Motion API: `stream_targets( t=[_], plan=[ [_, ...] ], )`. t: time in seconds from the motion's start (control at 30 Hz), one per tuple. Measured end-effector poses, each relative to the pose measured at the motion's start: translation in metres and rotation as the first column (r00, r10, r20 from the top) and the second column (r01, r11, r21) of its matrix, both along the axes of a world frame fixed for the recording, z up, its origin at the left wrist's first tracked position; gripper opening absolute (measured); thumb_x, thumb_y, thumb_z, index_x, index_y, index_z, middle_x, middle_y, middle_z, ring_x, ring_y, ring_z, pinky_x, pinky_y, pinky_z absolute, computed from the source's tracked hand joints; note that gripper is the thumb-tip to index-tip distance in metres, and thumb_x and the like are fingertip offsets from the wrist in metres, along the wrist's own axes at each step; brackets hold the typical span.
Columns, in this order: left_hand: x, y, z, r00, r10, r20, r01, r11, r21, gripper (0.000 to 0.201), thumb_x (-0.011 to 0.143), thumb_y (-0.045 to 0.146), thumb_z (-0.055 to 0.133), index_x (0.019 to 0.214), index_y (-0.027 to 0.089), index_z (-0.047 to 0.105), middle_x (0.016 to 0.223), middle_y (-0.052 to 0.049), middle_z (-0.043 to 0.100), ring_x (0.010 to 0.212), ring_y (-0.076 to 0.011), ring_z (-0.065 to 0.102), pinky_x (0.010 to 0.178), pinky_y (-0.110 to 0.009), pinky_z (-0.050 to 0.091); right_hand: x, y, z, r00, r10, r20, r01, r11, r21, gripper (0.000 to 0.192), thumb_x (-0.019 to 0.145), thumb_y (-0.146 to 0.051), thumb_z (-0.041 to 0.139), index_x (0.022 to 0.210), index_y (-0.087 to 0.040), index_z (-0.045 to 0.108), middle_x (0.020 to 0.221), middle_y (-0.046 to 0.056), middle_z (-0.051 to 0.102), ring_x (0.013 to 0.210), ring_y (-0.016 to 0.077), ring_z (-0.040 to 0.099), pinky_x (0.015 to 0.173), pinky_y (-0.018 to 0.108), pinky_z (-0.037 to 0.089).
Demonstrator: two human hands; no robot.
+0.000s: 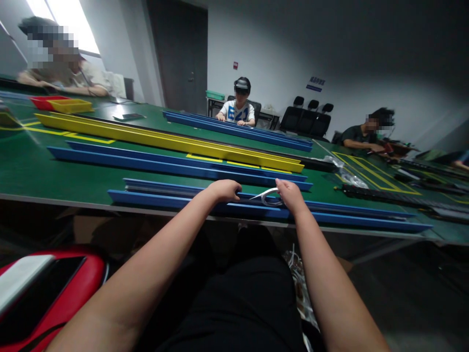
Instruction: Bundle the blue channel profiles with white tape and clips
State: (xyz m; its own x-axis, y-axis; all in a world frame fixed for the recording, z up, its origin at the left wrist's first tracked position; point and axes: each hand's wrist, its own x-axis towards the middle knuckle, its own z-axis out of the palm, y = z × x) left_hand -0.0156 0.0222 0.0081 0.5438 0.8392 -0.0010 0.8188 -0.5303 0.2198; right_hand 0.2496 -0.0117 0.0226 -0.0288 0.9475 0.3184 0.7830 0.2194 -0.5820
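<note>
My right hand (290, 195) is closed on a thin white looped strip (270, 201) with a tapering end that points left. Its exact kind cannot be made out. My left hand (225, 190) is over the near blue channel rail (154, 198), fingers curved down. A dark gap shows between thumb and forefinger, with nothing visible in it. The strip's tip lies just right of this hand, apart from it. Under both hands the near rail runs along the table's front edge, a dark bar inside it. My forearms hide parts of the rail.
Behind lie another blue rail (176, 167) and a long yellow rail (168, 141) on the green table (80, 183). Red (46, 102) and yellow trays (71, 106) stand far left. Clear plastic wrapping (351, 178) lies right. Several people sit around. A red stool (88, 274) is lower left.
</note>
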Motion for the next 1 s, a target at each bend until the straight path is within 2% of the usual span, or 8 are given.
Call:
stream_targets(
  t=[0.13, 0.5, 1.0],
  plan=[
    [-0.001, 0.0, 0.0, 1.0, 0.015, -0.003, -0.015, 1.0, 0.0, 0.035, 0.07, 0.045, 0.062, 0.098, 0.027, 0.069, 0.088, -0.003, 0.071, 0.076, -0.0198, 0.062, 0.057, -0.027, 0.037, 0.007, 0.002, -0.004, 0.993, 0.017, -0.119, -0.018, 1.0, -0.012, 0.051, 0.09, -0.06, 0.031, 0.061, -0.021, 0.043, 0.052, -0.004, 0.043, 0.053, 0.0117, 0.04, 0.055, 0.023, 0.032],
    [-0.004, 0.0, -0.002, 0.999, -0.007, 0.04, 0.006, 1.0, 0.012, 0.044, 0.067, 0.057, 0.064, 0.099, 0.027, 0.068, 0.091, -0.004, 0.071, 0.078, -0.0196, 0.061, 0.059, -0.026, 0.037, 0.015, 0.008, -0.013, 0.977, 0.037, -0.21, -0.037, 0.999, 0.004, 0.046, 0.088, -0.058, 0.039, 0.061, -0.02, 0.043, 0.052, -0.004, 0.043, 0.053, 0.011, 0.039, 0.054, 0.023, 0.03],
    [-0.004, 0.001, -0.002, 0.999, -0.009, 0.031, 0.008, 1.0, 0.004, 0.041, 0.067, 0.053, 0.063, 0.1, 0.029, 0.069, 0.09, -0.001, 0.071, 0.078, -0.0189, 0.061, 0.06, -0.026, 0.039, 0.019, 0.014, -0.019, 0.944, 0.05, -0.327, -0.046, 0.999, 0.018, 0.05, 0.084, -0.062, 0.048, 0.056, -0.02, 0.046, 0.048, -0.004, 0.043, 0.048, 0.0111, 0.036, 0.05, 0.026, 0.027]
  ],
)
